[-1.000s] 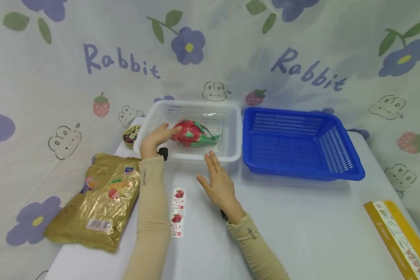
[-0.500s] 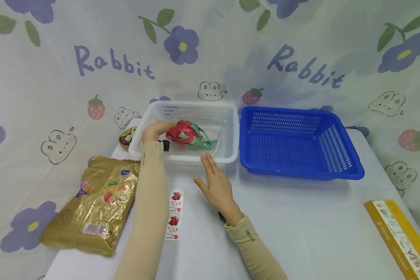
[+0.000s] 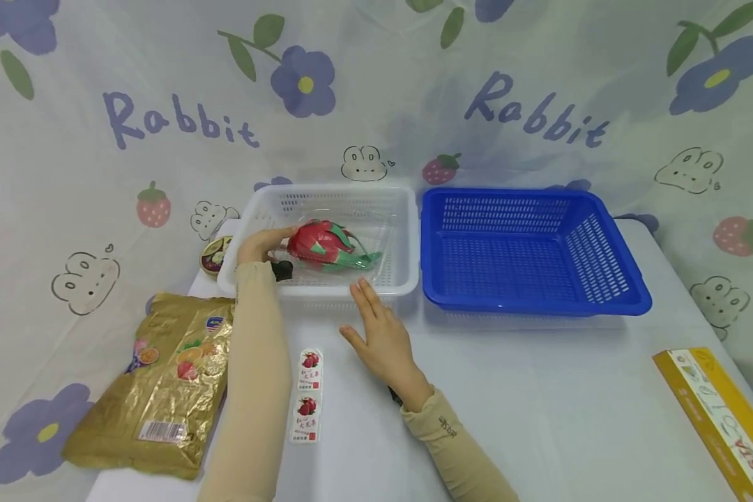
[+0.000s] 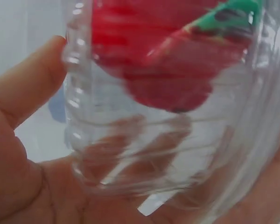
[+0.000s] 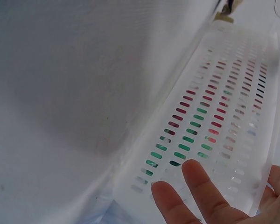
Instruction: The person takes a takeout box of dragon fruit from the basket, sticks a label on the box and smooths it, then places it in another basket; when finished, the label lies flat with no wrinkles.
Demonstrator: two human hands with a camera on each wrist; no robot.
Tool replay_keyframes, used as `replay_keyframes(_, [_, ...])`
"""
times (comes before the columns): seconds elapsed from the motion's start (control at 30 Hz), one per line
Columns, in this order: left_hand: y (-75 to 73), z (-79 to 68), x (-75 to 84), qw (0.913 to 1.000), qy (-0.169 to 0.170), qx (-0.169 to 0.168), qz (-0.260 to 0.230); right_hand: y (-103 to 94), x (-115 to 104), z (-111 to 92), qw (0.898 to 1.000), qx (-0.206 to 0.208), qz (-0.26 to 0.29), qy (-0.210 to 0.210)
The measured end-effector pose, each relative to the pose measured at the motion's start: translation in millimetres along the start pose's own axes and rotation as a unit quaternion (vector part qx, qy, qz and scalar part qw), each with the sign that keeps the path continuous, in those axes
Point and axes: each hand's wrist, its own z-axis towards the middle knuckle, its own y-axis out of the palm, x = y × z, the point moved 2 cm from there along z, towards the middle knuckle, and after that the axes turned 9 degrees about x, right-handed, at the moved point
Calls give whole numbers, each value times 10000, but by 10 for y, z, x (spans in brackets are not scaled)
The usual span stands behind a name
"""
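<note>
Rabbit-print cloth (image 3: 376, 90) behind, fruit (image 3: 320, 244) at your L grip (image 3: 260, 245)

White bench (image 3: 539, 418) below. You've got the fruit in its clear pack (image 4: 79, 112), about mid-way along inside the white basket (image 3: 408, 240); blue basket (image 3: 502, 261) is just beside it, on the R. Your L grip has the pack's L end: thumb at one side, fingers round the other, seen thru the plastic. Your R grip (image 3: 385, 345) holds nothing: fingers straight, tips at the white basket's front wall. Can't tell if they touch.

Step in hand, by the look: getting hold of the pack. Next move prob. calls for a firm L hold w/o crushing thin plastic, then a lift straight up past the rim, R steadying the basket if req'd. Stickers (image 3: 306, 397) lie between your arms; candy bag (image 3: 169, 383) to the L.
</note>
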Motion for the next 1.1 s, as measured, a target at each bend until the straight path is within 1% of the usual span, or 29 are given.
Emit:
replay_keyframes(0.07, [-13,84,-57,10000,50,-33,35,4,-1,-4,10000,8,-19,-8])
replay_keyframes(0.13, [-26,108,-85,10000,5,-1,-81,1,-7,-3,10000,7,-63,-16])
replay_keyframes(0.27, [-23,54,-95,9990,-74,-19,-432,-18,-30,1,10000,-9,-77,-2])
replay_keyframes(0.37, [7,-6,-89,9978,-21,-21,-668,-27,-42,0,10000,-40,-77,41])
replay_keyframes(0.47, [36,-48,-84,9963,23,176,-844,-32,-56,-4,9999,-51,-82,67])
replay_keyframes(0.6, [74,-125,-51,9927,31,598,-1050,-34,-78,-14,9999,-37,-63,73])
replay_keyframes(0.7, [124,-208,-10,9863,104,940,-1349,-34,-83,-28,9999,-39,-75,100])
replay_keyframes(0.87, [160,-343,54,9719,310,1492,-1796,-43,-90,-24,9999,-50,-144,67])
replay_keyframes(1.0, [127,-434,66,9609,412,1824,-2043,-64,-105,-15,9998,-161,-103,47])
replay_keyframes(1.1, [74,-553,75,9515,522,2001,-2276,-86,-127,-13,9995,-283,73,130])
